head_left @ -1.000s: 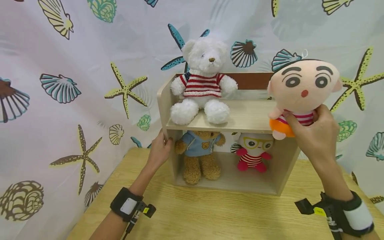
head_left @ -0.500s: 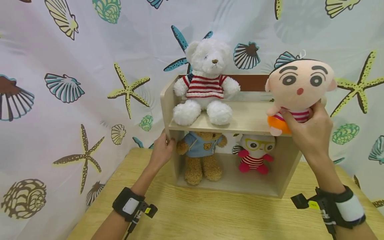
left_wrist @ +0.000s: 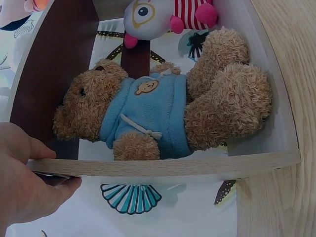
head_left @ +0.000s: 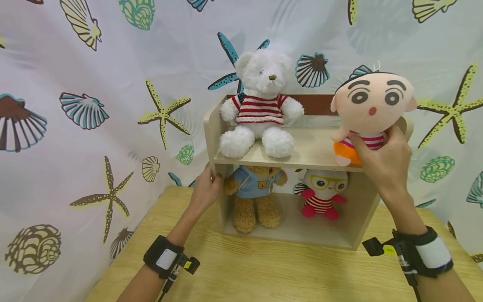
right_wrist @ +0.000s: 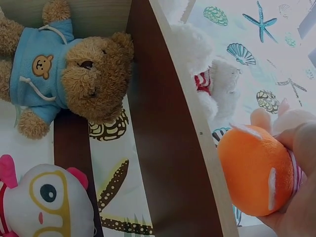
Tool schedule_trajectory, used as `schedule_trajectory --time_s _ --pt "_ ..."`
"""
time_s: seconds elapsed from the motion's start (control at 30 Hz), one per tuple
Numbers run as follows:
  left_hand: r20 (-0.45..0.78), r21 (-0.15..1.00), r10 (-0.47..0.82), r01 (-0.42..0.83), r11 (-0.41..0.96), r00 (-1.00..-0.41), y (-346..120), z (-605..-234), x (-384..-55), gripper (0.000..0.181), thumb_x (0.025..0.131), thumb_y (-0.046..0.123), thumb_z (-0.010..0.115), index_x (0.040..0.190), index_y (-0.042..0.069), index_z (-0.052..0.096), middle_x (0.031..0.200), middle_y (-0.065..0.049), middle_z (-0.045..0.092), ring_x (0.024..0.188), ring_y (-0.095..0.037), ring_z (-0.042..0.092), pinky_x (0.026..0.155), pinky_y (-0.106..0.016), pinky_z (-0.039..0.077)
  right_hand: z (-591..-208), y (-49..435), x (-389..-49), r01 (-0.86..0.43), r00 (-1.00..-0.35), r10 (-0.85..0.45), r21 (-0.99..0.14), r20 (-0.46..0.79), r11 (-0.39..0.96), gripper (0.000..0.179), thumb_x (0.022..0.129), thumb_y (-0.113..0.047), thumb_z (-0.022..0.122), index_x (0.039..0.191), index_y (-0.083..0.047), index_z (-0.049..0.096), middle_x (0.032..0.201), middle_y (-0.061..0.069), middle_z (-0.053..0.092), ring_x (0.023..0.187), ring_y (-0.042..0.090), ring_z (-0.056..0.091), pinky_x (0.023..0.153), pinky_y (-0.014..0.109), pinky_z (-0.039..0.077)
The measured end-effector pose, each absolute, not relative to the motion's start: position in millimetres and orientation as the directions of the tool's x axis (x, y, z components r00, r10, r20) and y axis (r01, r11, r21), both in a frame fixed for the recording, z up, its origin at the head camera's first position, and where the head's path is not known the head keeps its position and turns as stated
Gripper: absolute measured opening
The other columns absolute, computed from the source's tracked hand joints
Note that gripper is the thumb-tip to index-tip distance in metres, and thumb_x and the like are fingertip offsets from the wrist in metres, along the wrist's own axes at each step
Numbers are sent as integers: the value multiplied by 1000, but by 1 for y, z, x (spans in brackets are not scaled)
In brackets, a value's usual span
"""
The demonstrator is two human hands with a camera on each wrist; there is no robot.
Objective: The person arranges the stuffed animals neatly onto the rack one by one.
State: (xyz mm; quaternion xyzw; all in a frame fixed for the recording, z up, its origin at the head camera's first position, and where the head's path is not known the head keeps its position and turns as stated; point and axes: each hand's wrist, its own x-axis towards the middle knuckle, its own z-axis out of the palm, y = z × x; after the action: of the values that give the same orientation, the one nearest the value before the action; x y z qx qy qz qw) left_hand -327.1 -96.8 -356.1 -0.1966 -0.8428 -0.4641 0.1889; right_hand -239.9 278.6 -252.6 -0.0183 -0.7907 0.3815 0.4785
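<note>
My right hand point(head_left: 390, 163) grips a plush boy doll point(head_left: 371, 111) around its striped body, thumb in front. The doll is upright, at the right end of the upper board of a small wooden shelf point(head_left: 315, 144). In the right wrist view its orange bottom point(right_wrist: 254, 170) appears beside the board's edge; whether it touches the board I cannot tell. My left hand point(head_left: 205, 191) holds the shelf's left side panel, with thumb and fingers on either side of it in the left wrist view. A white teddy bear point(head_left: 260, 109) in a striped sweater sits on the upper board's left.
Below, a brown teddy bear point(head_left: 253, 184) in a blue hoodie stands at the left. A plush toy with yellow glasses point(head_left: 320, 203) sits right of it. The shelf stands on a wooden table point(head_left: 264, 268), before a cloth point(head_left: 181, 54) printed with shells and starfish.
My right hand has carried the boy doll left and slightly inward, over the right end of the upper board. My left hand keeps its hold on the panel. The head view has shifted slightly.
</note>
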Motion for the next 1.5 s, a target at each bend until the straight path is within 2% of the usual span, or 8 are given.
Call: schedule_trajectory --time_s 0.33,0.47,0.57,0.67,0.83,1.07,1.23,1.5 --pt "495 717 155 503 482 -855 -96 -356 -326 44 101 10 48 143 1 46 126 -26 61 94 -36 63 72 -48 52 -251 277 -252 -333 -573 387 -637 722 695 62 89 -32 73 141 -7 51 131 9 60 111 24 54 97 26 44" --pt "496 714 159 505 484 -853 -96 -356 -326 43 100 9 49 142 1 47 127 -26 61 108 -38 63 79 -52 53 -253 277 -255 -348 -571 368 -622 734 702 63 89 -32 74 140 -4 50 129 11 60 109 23 53 94 24 43" --pt "503 707 159 510 490 -850 -96 -357 -327 41 100 9 49 140 2 48 126 -25 62 111 -40 62 81 -53 53 -253 277 -257 -341 -567 365 -614 738 712 63 89 -33 74 140 -3 50 129 11 60 109 23 53 93 24 43" --pt "510 703 155 513 493 -846 -96 -357 -328 40 100 9 49 139 2 49 123 -25 64 102 -37 65 77 -51 53 -253 278 -261 -323 -567 367 -609 737 724 63 90 -33 74 140 -4 50 131 12 61 112 25 54 96 25 42" --pt "512 702 148 511 496 -846 -96 -357 -328 40 99 9 49 138 1 50 120 -25 65 93 -35 65 72 -49 53 -252 280 -267 -295 -560 370 -596 741 747 64 90 -35 73 138 1 51 129 18 61 110 31 55 93 27 41" --pt "505 710 146 506 490 -850 -96 -356 -327 44 99 10 48 142 0 46 122 -26 64 89 -35 64 70 -48 53 -251 284 -273 -258 -622 385 -643 682 721 65 94 -36 66 143 0 44 135 17 54 118 31 49 105 39 39" --pt "505 711 153 509 484 -850 -96 -356 -327 44 99 10 48 142 -1 46 123 -27 63 94 -35 64 73 -49 52 -251 285 -278 -253 -649 378 -656 660 711 66 94 -39 65 143 -1 43 135 16 53 118 30 48 103 45 40" --pt "499 712 150 502 490 -854 -96 -356 -326 44 99 9 48 142 1 47 123 -26 63 92 -35 65 71 -48 53 -251 286 -286 -235 -676 366 -658 639 716 68 95 -41 62 142 3 40 132 22 50 118 34 46 100 49 38"
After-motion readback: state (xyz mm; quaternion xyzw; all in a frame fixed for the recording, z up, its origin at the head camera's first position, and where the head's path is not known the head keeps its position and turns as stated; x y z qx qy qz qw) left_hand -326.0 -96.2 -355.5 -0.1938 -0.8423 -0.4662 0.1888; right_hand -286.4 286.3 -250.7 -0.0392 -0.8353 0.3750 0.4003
